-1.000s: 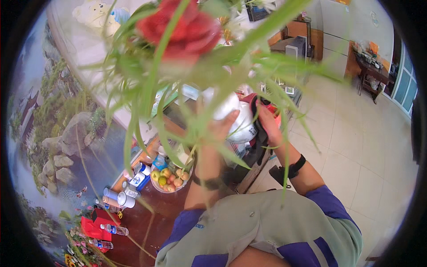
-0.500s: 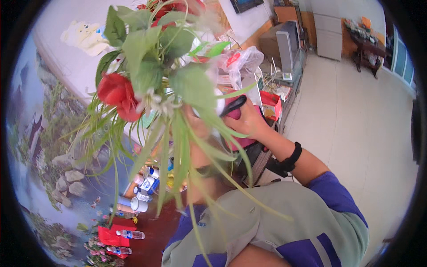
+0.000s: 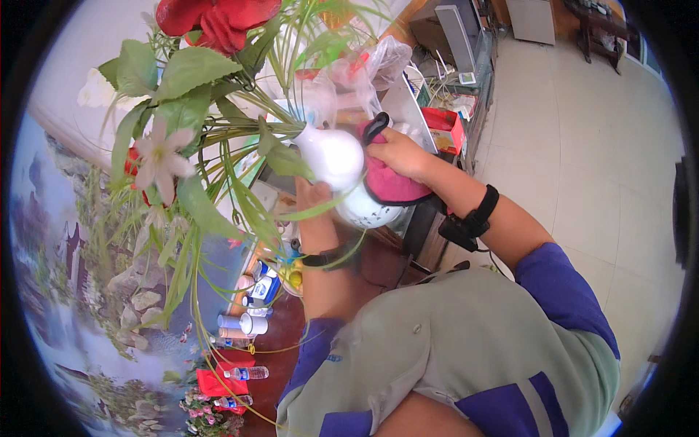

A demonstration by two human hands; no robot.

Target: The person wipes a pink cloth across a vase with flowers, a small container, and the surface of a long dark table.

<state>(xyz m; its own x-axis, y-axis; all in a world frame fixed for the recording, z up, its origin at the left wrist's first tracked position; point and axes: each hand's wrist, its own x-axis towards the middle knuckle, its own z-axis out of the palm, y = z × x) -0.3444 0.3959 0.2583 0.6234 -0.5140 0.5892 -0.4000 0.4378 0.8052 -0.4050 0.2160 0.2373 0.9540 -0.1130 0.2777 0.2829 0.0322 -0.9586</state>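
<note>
While R hand (image 3: pixel 399 154) clutches pink cloth (image 3: pixel 393 182) w/ black trim, white vase (image 3: pixel 336 162) tilts approx 12 o'clock, flowers (image 3: pixel 164 154) out toward 10; L hand (image 3: pixel 313 192) at vase's 8 o'clock side, fingers mostly hidden, can't tell grip.

The vase (image 3: pixel 336 162) is white, its lower part (image 3: pixel 364 206) sprinkled with small dark marks. The cloth (image 3: pixel 393 180) is pink, edged in black. The large flower (image 3: pixel 220 28) is red, the leaves (image 3: pixel 195 73) green. The shirt (image 3: pixel 408 317) is grey-green with purple sleeves (image 3: pixel 559 291).
</note>
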